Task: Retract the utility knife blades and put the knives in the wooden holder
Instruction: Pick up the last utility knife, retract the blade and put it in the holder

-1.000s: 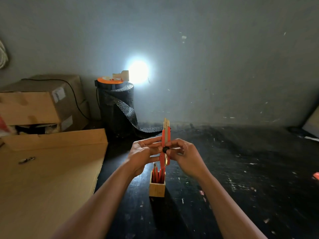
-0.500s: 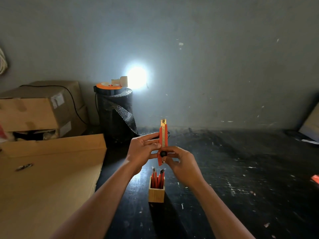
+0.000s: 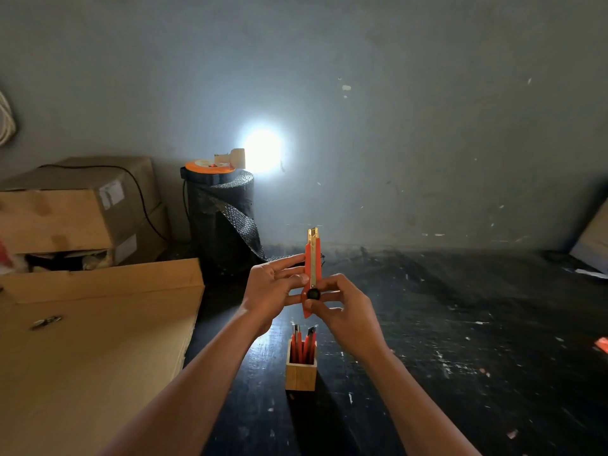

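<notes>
I hold an orange utility knife upright above the table, its metal tip pointing up and only a short stub showing past the body. My left hand pinches the knife's side with thumb and fingers. My right hand grips the lower end, thumb and forefinger on the black slider knob. Below the hands stands a small square wooden holder with several orange knives standing in it.
A large flat cardboard box lies on the left, with stacked cartons behind it. A black bubble-wrap roll with an orange tape reel on top stands near the wall. An orange object lies at the far right edge of the black table.
The slider knob and my right fingers have slid down the knife body, and the exposed blade at the top has shortened. The view has shifted slightly, so the holder sits lower.
</notes>
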The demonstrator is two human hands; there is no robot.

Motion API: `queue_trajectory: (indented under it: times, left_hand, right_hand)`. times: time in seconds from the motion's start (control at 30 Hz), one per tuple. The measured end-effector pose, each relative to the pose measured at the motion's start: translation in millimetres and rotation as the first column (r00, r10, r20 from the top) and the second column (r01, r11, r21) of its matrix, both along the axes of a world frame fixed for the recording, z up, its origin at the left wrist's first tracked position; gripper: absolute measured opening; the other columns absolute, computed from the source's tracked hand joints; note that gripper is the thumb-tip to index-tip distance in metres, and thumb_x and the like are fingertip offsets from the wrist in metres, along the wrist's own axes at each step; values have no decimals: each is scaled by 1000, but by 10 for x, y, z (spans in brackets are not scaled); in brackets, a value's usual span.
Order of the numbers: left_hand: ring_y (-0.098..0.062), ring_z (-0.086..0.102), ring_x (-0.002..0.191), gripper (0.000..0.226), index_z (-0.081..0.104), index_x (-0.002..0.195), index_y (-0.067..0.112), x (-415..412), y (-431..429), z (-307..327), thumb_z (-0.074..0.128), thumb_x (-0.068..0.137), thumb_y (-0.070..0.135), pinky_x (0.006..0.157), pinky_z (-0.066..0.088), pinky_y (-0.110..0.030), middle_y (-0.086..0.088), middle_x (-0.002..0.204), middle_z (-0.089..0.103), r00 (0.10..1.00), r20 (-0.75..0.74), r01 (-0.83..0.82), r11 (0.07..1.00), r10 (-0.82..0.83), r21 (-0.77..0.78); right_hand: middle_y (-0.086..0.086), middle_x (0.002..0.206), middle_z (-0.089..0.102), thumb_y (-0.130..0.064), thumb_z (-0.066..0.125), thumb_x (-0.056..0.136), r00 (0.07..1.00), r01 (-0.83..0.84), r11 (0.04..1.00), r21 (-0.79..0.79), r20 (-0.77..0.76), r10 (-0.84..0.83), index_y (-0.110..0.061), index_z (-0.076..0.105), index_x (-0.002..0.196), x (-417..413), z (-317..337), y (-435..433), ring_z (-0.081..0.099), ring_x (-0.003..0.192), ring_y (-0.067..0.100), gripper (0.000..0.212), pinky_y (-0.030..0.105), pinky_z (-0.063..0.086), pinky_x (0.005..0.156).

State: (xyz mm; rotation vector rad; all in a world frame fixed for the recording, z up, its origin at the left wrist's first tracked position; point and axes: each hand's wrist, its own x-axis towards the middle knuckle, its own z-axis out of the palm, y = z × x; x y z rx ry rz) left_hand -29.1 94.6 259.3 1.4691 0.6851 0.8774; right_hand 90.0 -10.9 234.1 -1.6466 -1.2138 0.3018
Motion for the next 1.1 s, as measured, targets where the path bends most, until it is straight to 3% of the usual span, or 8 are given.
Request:
queue_trajectory:
  times: [0.13,0.33,0.47,0.57,0.67,0.87,0.97,1.1]
  left_hand:
    - [-8,81,78,38,71,128,9,-33,46,-24,71,91,-4,58,60,-21,13,86,82,1000,11,1,1000,-1,-19]
    - [-1,79,72,37,70,124,16,-21,14,-29,67,93,-6,55,58,-16,22,76,80,999,9,31,999,-31,-7]
    - [-6,80,78,36,72,125,11,-33,45,-45,70,92,-4,58,60,-20,14,85,82,1000,28,12,999,-11,-34]
    - [-8,80,80,39,71,128,11,-23,62,-84,71,91,-3,61,62,-22,11,93,81,1000,30,3,999,-2,-34]
    - [-12,81,82,42,71,128,10,-13,62,-129,71,90,-7,60,62,-23,8,92,82,999,36,21,998,-19,-57]
    - [-21,81,88,40,72,124,13,-22,77,-308,71,90,-7,65,64,-31,-1,98,83,997,63,54,992,-47,-117]
    - [-26,80,93,40,73,124,12,-12,125,-412,70,89,-8,70,65,-35,-8,104,82,996,64,73,986,-64,-152]
    - [-28,80,93,41,73,122,13,55,157,-563,69,89,-11,71,66,-37,-12,105,81,992,78,112,972,-98,-207]
  right_hand:
    - [-37,99,62,-26,76,90,999,-33,999,5,26,33,-54,61,94,0,-30,-5,63,88,-17,32,5,44,73]
    - [-34,92,62,-34,76,88,1000,2,1000,-2,-18,-2,-44,58,93,-10,-40,16,64,86,-8,21,8,42,73]
    - [-32,103,62,-22,73,93,998,-39,999,-11,54,40,-55,58,97,3,-36,-5,62,89,-13,36,2,44,70]
    - [-34,97,60,-21,72,93,999,-29,999,-21,42,30,-49,58,97,11,-37,2,60,86,-13,31,-1,44,64]
    - [-31,90,62,-30,75,89,1000,12,1000,-24,4,-12,-38,59,94,10,-94,29,63,82,-8,19,6,44,66]
    - [-21,83,68,-38,78,85,996,56,997,-46,-74,-59,-32,58,85,13,-213,74,68,81,0,21,14,49,71]
    - [-10,92,75,-45,75,86,978,41,999,-26,-204,-45,-29,61,97,80,-269,138,75,86,9,24,28,63,76]
    - [0,99,80,-27,74,92,948,3,1000,-17,-319,-8,-21,65,121,248,-349,297,78,88,13,31,37,66,76]
